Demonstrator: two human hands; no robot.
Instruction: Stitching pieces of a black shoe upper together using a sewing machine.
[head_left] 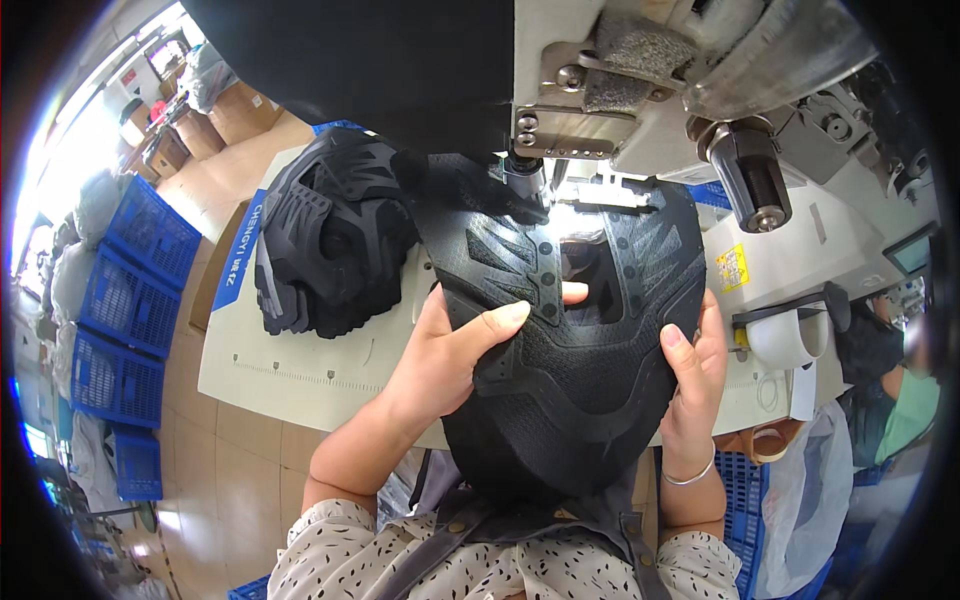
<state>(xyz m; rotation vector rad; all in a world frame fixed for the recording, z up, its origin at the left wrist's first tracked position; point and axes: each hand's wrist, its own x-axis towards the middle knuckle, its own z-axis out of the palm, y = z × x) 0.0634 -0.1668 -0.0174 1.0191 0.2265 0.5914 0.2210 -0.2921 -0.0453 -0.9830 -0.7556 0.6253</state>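
Note:
A black shoe upper [590, 390] with embossed overlays and eyelet holes is spread between my two hands. Its far end lies under the presser foot and needle area of a sewing machine [580, 135], lit by a bright lamp. My left hand [435, 355] grips the left side, thumb on top, with a fingertip showing through the middle opening. On the right edge my right hand [695, 375] is closed, its thumb on the face and the fingers partly hidden behind. The near end of the upper hangs over the table edge.
At left on the pale machine table [300, 375] lies a pile of similar black uppers [335, 240]. Blue crates [120, 375] line the floor further left. A white cup-shaped holder [790, 335] and a clear plastic bag [815, 490] are at right, where another person [905, 400] is partly visible.

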